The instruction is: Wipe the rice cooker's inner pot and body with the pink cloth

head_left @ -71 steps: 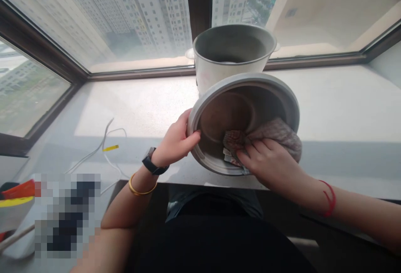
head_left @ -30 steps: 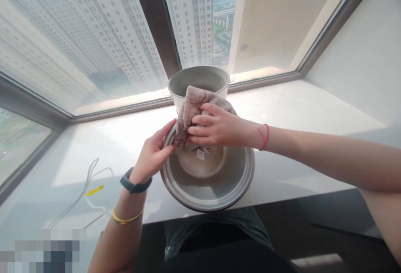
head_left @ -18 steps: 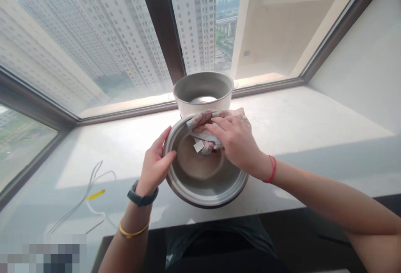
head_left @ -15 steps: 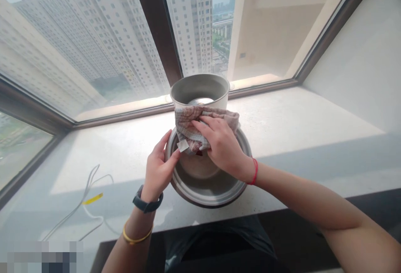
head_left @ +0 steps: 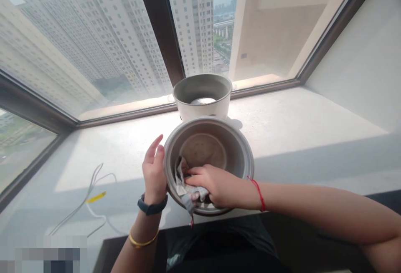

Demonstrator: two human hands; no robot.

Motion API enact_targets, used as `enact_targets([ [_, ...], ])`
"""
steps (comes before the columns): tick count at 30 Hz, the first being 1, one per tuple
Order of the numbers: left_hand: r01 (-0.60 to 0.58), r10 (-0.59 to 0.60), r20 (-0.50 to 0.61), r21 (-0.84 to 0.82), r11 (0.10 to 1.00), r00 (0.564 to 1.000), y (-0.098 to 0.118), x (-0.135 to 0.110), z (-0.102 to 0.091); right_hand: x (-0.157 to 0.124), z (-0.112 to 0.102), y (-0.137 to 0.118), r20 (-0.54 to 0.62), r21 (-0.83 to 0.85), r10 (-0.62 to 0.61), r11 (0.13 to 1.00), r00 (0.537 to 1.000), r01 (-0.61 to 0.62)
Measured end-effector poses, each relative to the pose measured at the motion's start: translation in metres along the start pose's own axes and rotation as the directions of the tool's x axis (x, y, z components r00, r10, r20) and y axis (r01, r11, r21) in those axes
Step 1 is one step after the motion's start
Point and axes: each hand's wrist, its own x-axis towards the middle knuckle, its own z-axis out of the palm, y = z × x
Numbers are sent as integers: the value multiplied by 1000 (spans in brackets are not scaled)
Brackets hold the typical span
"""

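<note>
**Two hands at a metal pot on a window ledge**

A white cable with a yellow tag (head_left: 94, 189) lay at the left on the pale stone window ledge (head_left: 307, 118). The left hand (head_left: 154, 173), fingers mostly straight and only loosely curved, pressed against the outer left wall of the round grey metal inner pot (head_left: 209, 156), which was tilted toward the viewer just above the ledge's near edge. The right hand (head_left: 216, 186) was closed on a crumpled pinkish-grey cloth (head_left: 187, 185), pressed against the pot's near inner wall. Behind the pot, just beside it, stood a white cylindrical cooker body (head_left: 203, 97), lidless, near the dark window frame (head_left: 158, 26).
</note>
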Motion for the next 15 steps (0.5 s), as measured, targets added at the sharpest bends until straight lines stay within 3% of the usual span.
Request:
enact_targets([
  [3,-42,40,22,116,992,999,5,-2,7,4,6,12,40,-364,39,931,998,-22],
  [6,-44,36,70,113,993,997,6,0,12,25,9,24,33,-637,-11,770,999,30],
  [8,-44,34,88,112,993,996,6,3,12,39,4,33,-12,-748,-14,663,1000,1],
  [12,-67,61,48,147,987,997,7,6,8,46,-18,42,-139,-831,236,501,962,-243],
  [15,-90,93,-10,186,978,996,7,5,8,34,-27,30,-15,-826,474,491,880,-279],
])
